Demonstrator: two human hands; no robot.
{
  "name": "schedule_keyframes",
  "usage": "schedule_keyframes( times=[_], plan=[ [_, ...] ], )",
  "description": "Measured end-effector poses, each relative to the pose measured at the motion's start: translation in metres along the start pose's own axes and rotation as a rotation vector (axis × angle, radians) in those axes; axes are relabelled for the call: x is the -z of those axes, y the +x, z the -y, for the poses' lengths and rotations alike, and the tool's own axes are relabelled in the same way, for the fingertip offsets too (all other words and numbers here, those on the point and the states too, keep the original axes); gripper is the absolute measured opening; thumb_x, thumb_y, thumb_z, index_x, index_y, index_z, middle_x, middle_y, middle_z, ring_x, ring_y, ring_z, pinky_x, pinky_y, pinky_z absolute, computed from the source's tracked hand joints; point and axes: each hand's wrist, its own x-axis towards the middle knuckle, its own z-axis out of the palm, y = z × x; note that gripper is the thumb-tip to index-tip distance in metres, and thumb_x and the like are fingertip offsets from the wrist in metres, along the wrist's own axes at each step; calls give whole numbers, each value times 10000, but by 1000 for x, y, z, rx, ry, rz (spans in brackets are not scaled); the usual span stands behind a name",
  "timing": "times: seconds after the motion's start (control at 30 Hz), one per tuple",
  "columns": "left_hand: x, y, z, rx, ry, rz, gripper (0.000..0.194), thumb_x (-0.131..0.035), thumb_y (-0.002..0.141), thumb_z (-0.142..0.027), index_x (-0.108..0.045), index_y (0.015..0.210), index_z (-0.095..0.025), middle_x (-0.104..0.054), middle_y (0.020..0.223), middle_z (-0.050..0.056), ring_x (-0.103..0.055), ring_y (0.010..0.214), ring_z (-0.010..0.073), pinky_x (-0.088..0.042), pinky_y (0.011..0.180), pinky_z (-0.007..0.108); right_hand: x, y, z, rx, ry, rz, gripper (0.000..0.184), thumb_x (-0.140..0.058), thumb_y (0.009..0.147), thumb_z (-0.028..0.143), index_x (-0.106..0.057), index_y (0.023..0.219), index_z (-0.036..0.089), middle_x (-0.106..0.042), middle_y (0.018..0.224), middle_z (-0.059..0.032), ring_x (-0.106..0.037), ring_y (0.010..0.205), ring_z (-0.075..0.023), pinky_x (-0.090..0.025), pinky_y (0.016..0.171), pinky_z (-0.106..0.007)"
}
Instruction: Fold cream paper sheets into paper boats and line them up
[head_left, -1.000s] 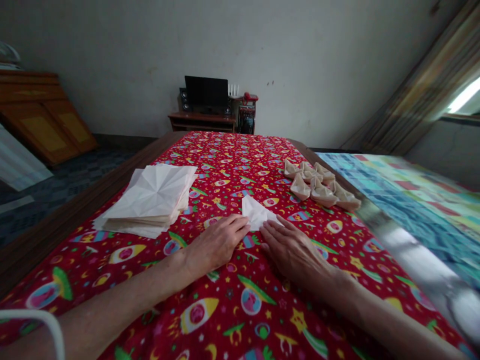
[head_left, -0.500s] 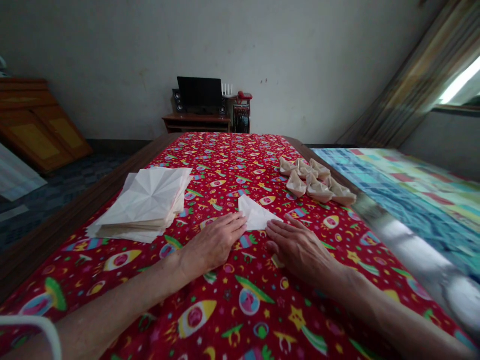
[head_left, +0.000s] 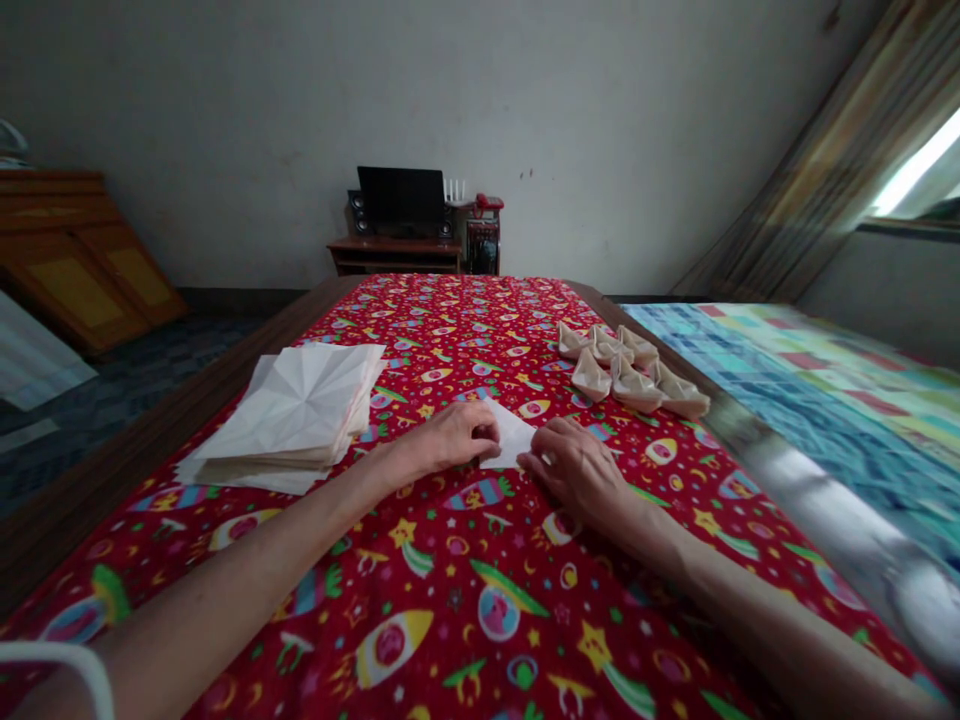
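Note:
A small folded white paper lies on the red patterned tablecloth in the middle of the table. My left hand has its fingers curled and pinches the paper's left edge. From the other side my right hand grips the paper's right edge with bent fingers. A stack of creased white sheets sits to the left of my left hand. Several folded cream paper pieces lie in a cluster beyond my right hand.
The table's dark wooden edge runs along the left. A bed with a blue and green checked cover adjoins on the right. A low desk with a monitor stands at the far wall, a wooden cabinet at left.
Both hands went from lying flat beside the paper to reaching forward and pinching its two edges. The paper now looks smaller under the fingers.

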Motion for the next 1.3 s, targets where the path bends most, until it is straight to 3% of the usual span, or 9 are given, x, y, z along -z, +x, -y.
schedule_keyframes(
  times=[0.1,0.23,0.47,0.7,0.9,1.0,1.13,1.2,1.3],
  plan=[
    [-2,5,15,19,38,-48,320,-755,655,-279,-624,916,-149,-610,1009,65,-551,995,211,-456,880,326,-4,-10,-9,-13,1,-28,172,-506,891,350,-564,1011,241,-591,951,-82,-554,883,-224,-443,742,-344],
    [-1,8,27,69,90,-12,793,-770,630,-423,-436,1297,-156,-447,1314,125,-397,1237,273,-343,1036,407,-9,-18,-20,-69,-35,-34,258,-519,872,397,-548,1082,250,-584,1011,-113,-562,927,-274,-461,753,-396],
    [14,16,16,88,153,187,692,-708,699,-456,-461,1295,-206,-456,1233,76,-426,1171,249,-363,996,365,-18,-18,-26,-85,20,-25,233,-527,855,403,-583,1014,242,-625,936,-132,-590,901,-302,-443,739,-398],
    [22,31,9,156,239,270,608,-739,601,-518,-547,1051,-156,-511,1128,87,-459,1113,272,-404,933,357,-6,-7,-21,-178,66,80,257,-499,849,462,-566,859,213,-611,802,-69,-577,745,-203,-401,643,-297],
    [22,28,11,229,140,274,892,-735,597,-480,-354,1339,-163,-448,1356,123,-432,1236,284,-367,999,348,0,14,-18,-311,195,170,194,-546,795,329,-518,668,185,-549,628,8,-462,558,-109,-272,513,-226],
    [20,15,6,262,146,234,811,-707,640,-481,-390,1329,-194,-519,1303,99,-498,1183,276,-408,953,340,-3,25,-29,-291,287,199,142,-550,776,259,-531,663,175,-529,582,23,-442,523,-93,-244,496,-214],
    [14,-7,-12,365,321,113,492,-600,767,-511,-544,1144,-200,-636,1060,87,-603,997,281,-461,857,379,-12,40,-46,-70,341,169,82,-542,799,231,-579,769,163,-588,674,-4,-480,582,-102,-277,525,-206],
    [10,-15,-19,324,423,-13,540,-637,759,-488,-519,1187,-180,-580,1154,124,-548,1084,306,-442,900,418,-17,46,-51,-17,357,161,88,-547,811,234,-594,808,159,-605,712,-17,-498,606,-107,-301,541,-206],
    [5,-19,-23,166,498,-186,735,-720,717,-410,-379,1339,-217,-309,1436,148,-307,1309,341,-335,1027,491,-26,50,-53,-3,341,130,89,-571,815,246,-599,822,163,-605,718,-14,-505,610,-109,-330,553,-208]
  ],
)
